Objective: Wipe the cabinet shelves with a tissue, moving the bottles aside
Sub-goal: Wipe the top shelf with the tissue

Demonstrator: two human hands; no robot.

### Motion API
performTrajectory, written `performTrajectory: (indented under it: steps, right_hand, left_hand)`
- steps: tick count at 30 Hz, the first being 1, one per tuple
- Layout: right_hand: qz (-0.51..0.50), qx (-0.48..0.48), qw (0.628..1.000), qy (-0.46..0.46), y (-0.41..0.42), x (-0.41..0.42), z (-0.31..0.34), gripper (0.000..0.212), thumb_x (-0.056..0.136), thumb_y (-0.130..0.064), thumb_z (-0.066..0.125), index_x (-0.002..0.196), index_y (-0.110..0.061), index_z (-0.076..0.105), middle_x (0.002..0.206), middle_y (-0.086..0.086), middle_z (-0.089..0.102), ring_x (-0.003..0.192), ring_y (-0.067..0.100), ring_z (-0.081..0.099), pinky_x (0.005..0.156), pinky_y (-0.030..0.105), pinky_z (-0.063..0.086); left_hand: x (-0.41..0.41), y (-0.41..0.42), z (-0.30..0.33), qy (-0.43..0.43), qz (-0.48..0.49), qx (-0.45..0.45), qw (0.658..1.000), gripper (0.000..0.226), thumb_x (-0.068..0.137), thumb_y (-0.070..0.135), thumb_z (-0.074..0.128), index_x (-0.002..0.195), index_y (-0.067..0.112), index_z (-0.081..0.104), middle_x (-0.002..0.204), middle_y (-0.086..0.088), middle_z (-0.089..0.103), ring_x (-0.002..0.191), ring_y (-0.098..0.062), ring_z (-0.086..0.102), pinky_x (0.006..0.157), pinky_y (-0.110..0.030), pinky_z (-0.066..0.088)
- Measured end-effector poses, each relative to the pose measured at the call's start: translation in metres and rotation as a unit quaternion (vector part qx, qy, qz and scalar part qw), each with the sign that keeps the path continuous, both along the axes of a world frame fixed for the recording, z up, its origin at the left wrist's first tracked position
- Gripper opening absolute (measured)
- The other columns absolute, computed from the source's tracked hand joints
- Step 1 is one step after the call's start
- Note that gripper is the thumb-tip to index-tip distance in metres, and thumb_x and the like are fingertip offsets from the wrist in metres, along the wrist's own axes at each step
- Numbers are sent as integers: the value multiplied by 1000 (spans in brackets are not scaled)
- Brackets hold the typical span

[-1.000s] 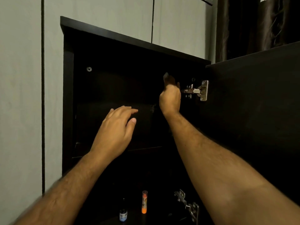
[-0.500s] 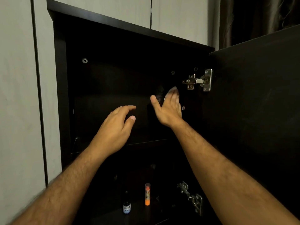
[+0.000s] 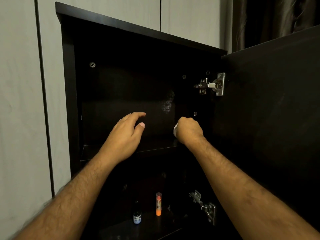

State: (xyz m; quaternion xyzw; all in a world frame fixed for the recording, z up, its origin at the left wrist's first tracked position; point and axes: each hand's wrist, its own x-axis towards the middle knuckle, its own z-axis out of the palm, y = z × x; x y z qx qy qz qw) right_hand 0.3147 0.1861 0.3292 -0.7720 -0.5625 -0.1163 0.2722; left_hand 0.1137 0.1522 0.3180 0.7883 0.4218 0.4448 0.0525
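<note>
Right hand fisted round tissue — white at its left edge

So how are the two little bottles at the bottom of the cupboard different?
The orange bottle is taller and slimmer, with a bright orange body; the dark bottle is shorter, nearly black, with a blue and white label. The orange bottle stands to the right of the dark bottle and a little farther back. Both stand upright on the lower shelf, apart from each other, and no hand touches them.
</note>
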Motion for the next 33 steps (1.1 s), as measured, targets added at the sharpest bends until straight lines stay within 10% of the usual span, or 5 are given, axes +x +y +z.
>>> performTrajectory:
  steps: [10, 17, 26, 33]
  right_hand:
    - [0, 79, 996, -26, 6, 10, -1, 13, 96, -17, 56, 105, -9, 61, 96, 10, 64, 93, 26, 65, 59, 32, 46]
    - [94, -36, 994, 44, 11, 14, 5, 27, 78, -30, 81, 97, -15, 70, 96, 0, 67, 91, 16, 63, 79, 32, 55]
    - [103, 92, 988, 70, 24, 11, 27, 17, 72, -12, 83, 81, -17, 70, 82, -2, 68, 77, 11, 65, 53, 20, 46]
    - [187, 326, 925, 60, 28, 7, 91, 25, 83, 1, 61, 83, -22, 70, 88, -8, 67, 82, 7, 63, 65, 19, 51]
  left_hand:
    - [0, -1, -1, -2, 2, 12, 1000, 39, 103, 28, 40, 142, 28, 42, 148, 3, 42, 140, -14, 33, 117, -43, 28]
    - [2, 1, -1, 4, 6, 9, 1000, 39, 102, 29, 40, 142, 29, 42, 146, 4, 44, 138, -12, 35, 117, -43, 28]
    - [1, 0, 0, 14, 18, 3, 1000, 39, 102, 30, 41, 141, 29, 42, 143, 5, 45, 131, -10, 40, 115, -38, 31]
    - [1, 1, -1, 10, 23, 13, 1000, 39, 102, 30, 42, 141, 29, 43, 142, 8, 46, 131, -7, 38, 115, -37, 30]
